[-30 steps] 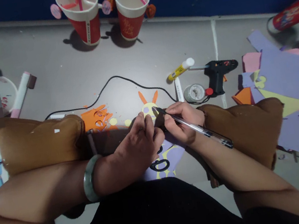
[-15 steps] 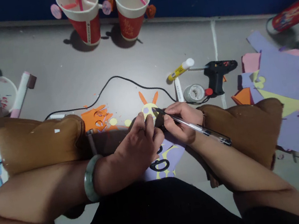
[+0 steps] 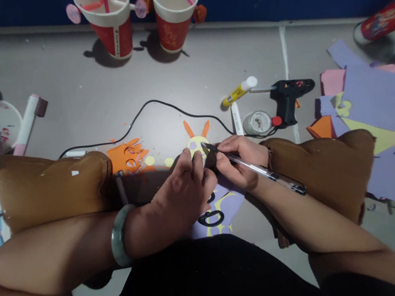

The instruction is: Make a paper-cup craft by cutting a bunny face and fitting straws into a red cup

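A round yellow paper cutout (image 3: pixel 200 141) with two orange paper ears (image 3: pixel 189 129) and small purple spots is partly covered by my fingers. My left hand (image 3: pixel 185 188), with a pale green bangle at the wrist, curls its fingers down on the cutout's lower left edge and holds it. In my right hand (image 3: pixel 239 158) is a clear-barrelled black pen (image 3: pixel 256 167), gripped near the front. The pen's tip meets the cutout's face just right of a purple spot. Below my left fingers, scissors (image 3: pixel 211 218) with black handles lie on purple and yellow paper, their blades hidden.
Two red-and-white paper cups (image 3: pixel 114 35) with straws stand at the back. A glue gun (image 3: pixel 284 100), a yellow glue stick (image 3: pixel 239 92) and a tape roll (image 3: pixel 257 123) lie right of centre. Coloured paper sheets (image 3: pixel 377 92) pile up at right. Orange scraps (image 3: pixel 127 157) lie left.
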Tool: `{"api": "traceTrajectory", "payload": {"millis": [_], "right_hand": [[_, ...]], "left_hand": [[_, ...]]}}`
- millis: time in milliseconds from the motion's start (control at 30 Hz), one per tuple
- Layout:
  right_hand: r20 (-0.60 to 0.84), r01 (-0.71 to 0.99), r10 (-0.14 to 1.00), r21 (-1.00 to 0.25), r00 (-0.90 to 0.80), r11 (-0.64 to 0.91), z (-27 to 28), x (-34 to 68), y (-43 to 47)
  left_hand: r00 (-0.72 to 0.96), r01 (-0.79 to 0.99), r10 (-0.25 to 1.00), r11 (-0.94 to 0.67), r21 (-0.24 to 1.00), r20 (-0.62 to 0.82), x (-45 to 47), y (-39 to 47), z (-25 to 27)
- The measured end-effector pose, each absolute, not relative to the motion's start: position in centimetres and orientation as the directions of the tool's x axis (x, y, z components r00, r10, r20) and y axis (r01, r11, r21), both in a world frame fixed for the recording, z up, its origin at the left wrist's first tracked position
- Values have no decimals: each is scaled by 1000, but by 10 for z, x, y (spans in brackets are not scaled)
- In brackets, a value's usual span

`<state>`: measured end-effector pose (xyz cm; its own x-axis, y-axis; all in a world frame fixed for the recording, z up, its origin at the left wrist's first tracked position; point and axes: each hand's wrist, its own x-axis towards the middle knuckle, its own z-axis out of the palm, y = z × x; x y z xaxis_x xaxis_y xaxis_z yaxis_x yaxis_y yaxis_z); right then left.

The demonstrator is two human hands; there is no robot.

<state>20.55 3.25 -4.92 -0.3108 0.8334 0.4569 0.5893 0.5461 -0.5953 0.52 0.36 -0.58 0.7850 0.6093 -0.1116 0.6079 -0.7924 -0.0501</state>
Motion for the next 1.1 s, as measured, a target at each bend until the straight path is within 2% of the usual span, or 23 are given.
{"api": "traceTrajectory", "payload": {"millis": [267,400,733,1100], "right_hand": [[490,632,823,-548,-287,547,-52,205,33],[450,633,843,-569,-296,526,-51,206,32],[497,587,818,-583,-290,562,-53,205,33],[474,635,832,-555,-289,537,-53,206,32]], "left_hand": [[784,611,613,-790,-54,-99,5,3,-8],[783,613,616,-788,-55,-90,5,2,-8],[781,613,616,-788,-62,-106,6,3,-7],[782,612,615,-789,-64,-100,5,3,-6]]}}
